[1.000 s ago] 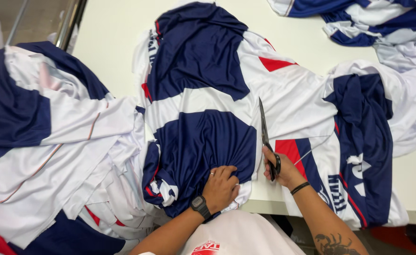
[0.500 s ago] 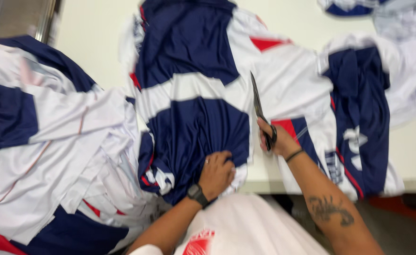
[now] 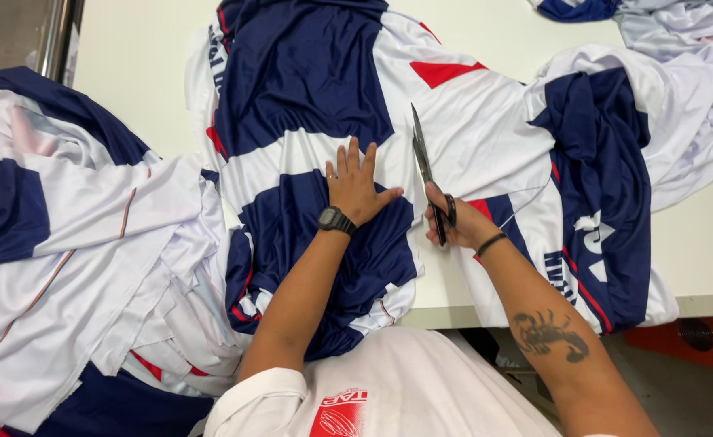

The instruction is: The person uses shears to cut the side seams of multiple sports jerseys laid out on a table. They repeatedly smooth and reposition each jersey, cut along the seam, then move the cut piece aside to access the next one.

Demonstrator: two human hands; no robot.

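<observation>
Nearest, at the handle end of the scissors (image 3: 425, 166): right hand (image 3: 457, 225), fingers clenched through the loops, grasping them, with the blades aimed away over the cloth and seemingly close to shut. Just left of the scissors: left hand (image 3: 355, 184), fingers released and spread flat, pressing on the jersey (image 3: 308, 81), holding nothing; a dark watch (image 3: 336, 220) at the wrist. Under the scissors and running on beyond their tip: that navy-and-white jersey, spread on the worktop (image 3: 138, 57), bunched and wrinkled on the near side of the handles.

Probably best done so:
- Keep the flat hand close beside the blades, yet clear of their line.
- Smooth the cloth outward before closing the blades; cut wrinkled, and risk a crooked edge.
- Rest the lower blade on the worktop and slide rather than lift.
- Take long strokes, stopping short of the tip.

Right of the scissors: a second jersey (image 3: 607, 162), navy panel up, touching the first. Far left of the scissors: a pile (image 3: 65, 243) of like cloth. Beyond the tip, far right: another heap (image 3: 680, 32).
</observation>
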